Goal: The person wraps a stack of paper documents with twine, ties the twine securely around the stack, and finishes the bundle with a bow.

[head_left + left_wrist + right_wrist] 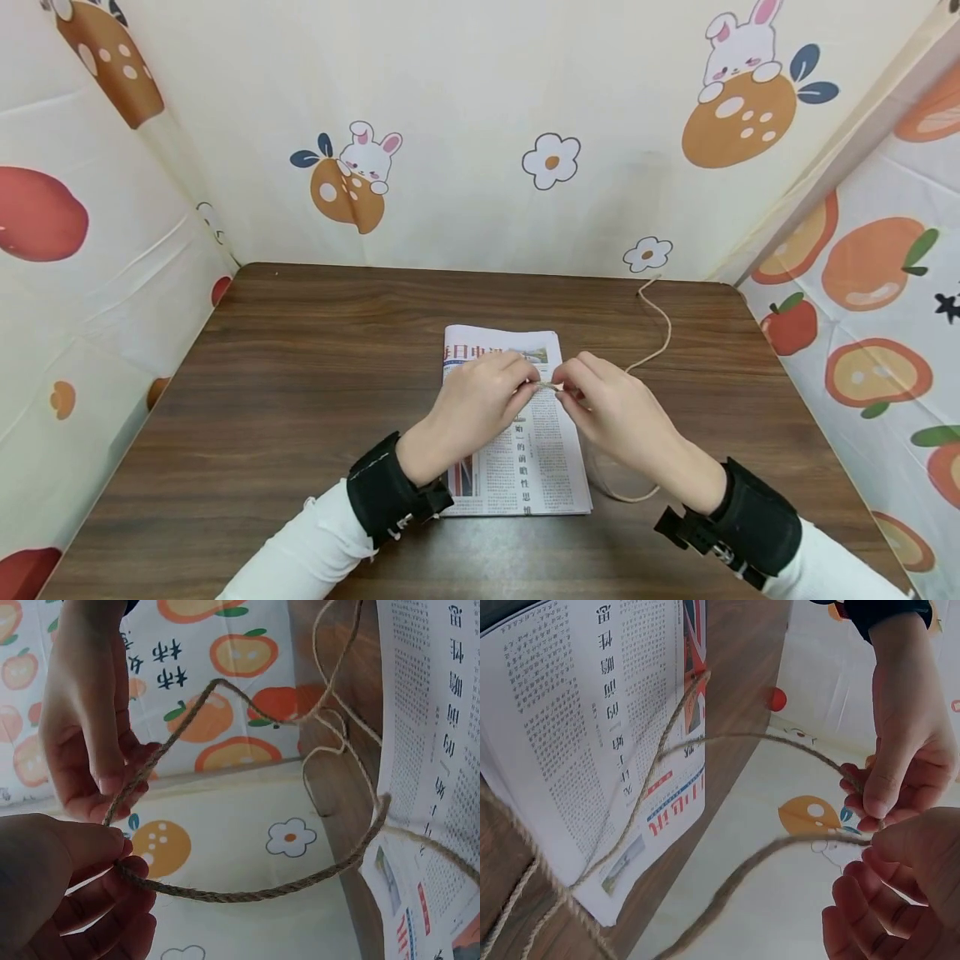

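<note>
above the newspaper (551, 479), the left hand (476, 396) and the right hand (611, 408) each pinch the twine (236, 897) between thumb and fingers. the bit inside their fingertips is hidden, so i cannot tell if it is knotted there. more twine lies right of the newspaper, partly covered by the right arm. the left hand blocks some of the newspaper's masthead; both wrist views crop its edges.

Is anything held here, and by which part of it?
Twine: the left hand and right hand pinch it at neighbouring spots, where its raised strands meet above the newspaper; whether these are its ends is hidden.
</note>
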Demonstrator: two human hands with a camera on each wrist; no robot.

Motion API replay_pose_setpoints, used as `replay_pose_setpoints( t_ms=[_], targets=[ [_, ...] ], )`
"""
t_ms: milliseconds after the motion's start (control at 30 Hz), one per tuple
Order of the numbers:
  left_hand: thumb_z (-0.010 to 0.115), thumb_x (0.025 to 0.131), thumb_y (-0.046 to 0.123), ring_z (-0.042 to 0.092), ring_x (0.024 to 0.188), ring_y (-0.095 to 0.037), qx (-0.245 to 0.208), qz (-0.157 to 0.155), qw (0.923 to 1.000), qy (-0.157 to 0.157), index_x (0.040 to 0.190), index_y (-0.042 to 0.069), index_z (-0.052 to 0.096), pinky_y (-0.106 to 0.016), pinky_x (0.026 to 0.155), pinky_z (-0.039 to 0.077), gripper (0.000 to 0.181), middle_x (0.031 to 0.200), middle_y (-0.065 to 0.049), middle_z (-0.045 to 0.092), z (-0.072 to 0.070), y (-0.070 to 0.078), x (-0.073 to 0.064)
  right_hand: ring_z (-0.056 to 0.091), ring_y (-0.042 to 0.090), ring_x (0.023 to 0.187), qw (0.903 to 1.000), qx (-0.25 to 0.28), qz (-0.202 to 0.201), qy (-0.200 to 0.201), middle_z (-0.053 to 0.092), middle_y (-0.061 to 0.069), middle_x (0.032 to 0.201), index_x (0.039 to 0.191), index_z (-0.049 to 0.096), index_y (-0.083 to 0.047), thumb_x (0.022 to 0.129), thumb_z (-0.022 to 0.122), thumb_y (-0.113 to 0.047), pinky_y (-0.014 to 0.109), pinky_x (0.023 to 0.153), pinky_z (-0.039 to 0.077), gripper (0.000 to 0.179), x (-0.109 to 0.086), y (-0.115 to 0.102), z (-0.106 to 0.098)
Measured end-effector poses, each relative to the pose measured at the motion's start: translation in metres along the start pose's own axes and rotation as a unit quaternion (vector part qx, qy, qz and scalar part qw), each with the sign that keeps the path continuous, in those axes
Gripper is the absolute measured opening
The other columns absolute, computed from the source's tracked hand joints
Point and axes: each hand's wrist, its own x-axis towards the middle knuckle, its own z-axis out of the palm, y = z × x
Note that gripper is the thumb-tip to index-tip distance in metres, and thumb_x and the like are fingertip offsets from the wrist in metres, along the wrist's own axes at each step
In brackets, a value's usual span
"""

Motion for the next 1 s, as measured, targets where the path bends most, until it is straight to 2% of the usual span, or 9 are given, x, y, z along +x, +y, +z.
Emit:
replay_pose_setpoints(
  t_ms=[133,267,433,500,633,867,1000],
  targets=[
    [0.064,0.085,0.017,0.055,0.067,-0.008,0.011,-0.012,0.9998,0.009,0.085,0.014,0.067,-0.022,0.057,0.045,0.004,0.077,0.006,0.060,-0.007,-0.005,0.002,0.055,0.008,0.069,0.9997,-0.005,0.022,0.012,0.055,-0.002,0.080,0.089,0.058,-0.010,0.075,0.067,-0.003,0.024,0.057,0.045,0.018,-0.004,0.004,-0.006],
    [0.064,0.085,0.016,0.054,0.067,-0.006,0.018,-0.023,0.9994,0.020,0.086,0.015,0.067,-0.021,0.054,0.044,0.004,0.078,0.006,0.061,-0.015,-0.011,0.003,0.056,0.008,0.068,0.9971,-0.010,0.072,0.023,0.054,-0.002,0.077,0.086,0.056,-0.010,0.075,0.067,-0.004,0.024,0.055,0.045,0.017,-0.013,0.010,-0.007],
    [0.065,0.084,0.015,0.053,0.065,-0.005,0.022,-0.043,0.9985,0.027,0.086,0.014,0.067,-0.020,0.052,0.042,0.003,0.080,0.005,0.063,-0.022,-0.020,0.001,0.054,0.006,0.064,0.9901,-0.010,0.138,0.022,0.054,-0.003,0.073,0.084,0.054,-0.010,0.077,0.066,-0.007,0.025,0.054,0.045,0.015,-0.031,0.015,0.002],
    [0.066,0.084,0.016,0.052,0.064,-0.006,0.025,-0.053,0.9979,0.029,0.086,0.014,0.067,-0.020,0.052,0.040,0.003,0.080,0.005,0.063,-0.025,-0.024,0.000,0.053,0.005,0.064,0.9884,-0.007,0.150,0.022,0.054,-0.004,0.072,0.084,0.053,-0.010,0.076,0.067,-0.007,0.025,0.054,0.045,0.016,-0.040,0.016,0.007],
    [0.067,0.084,0.016,0.049,0.063,-0.008,0.032,-0.080,0.9958,0.032,0.086,0.012,0.066,-0.020,0.051,0.037,0.005,0.078,0.003,0.061,-0.030,-0.033,-0.001,0.052,0.005,0.062,0.9896,-0.003,0.143,0.010,0.053,-0.005,0.071,0.080,0.054,-0.012,0.074,0.068,-0.006,0.023,0.054,0.044,0.016,-0.056,0.018,0.021],
    [0.067,0.083,0.015,0.047,0.061,-0.010,0.047,-0.131,0.9896,0.037,0.087,0.012,0.067,-0.022,0.050,0.037,0.005,0.074,0.002,0.057,-0.040,-0.046,-0.005,0.044,0.003,0.061,0.9895,-0.013,0.116,-0.084,0.048,-0.010,0.069,0.080,0.057,-0.014,0.069,0.075,-0.014,0.018,0.051,0.037,0.021,-0.082,0.013,0.046],
    [0.067,0.083,0.015,0.048,0.061,-0.010,0.047,-0.141,0.9879,0.045,0.087,0.011,0.067,-0.023,0.050,0.039,0.006,0.073,0.001,0.057,-0.044,-0.051,-0.008,0.039,0.003,0.061,0.9879,-0.029,0.104,-0.111,0.040,-0.014,0.069,0.078,0.056,-0.016,0.066,0.076,-0.017,0.016,0.050,0.033,0.023,-0.094,0.013,0.056]
  ],
)
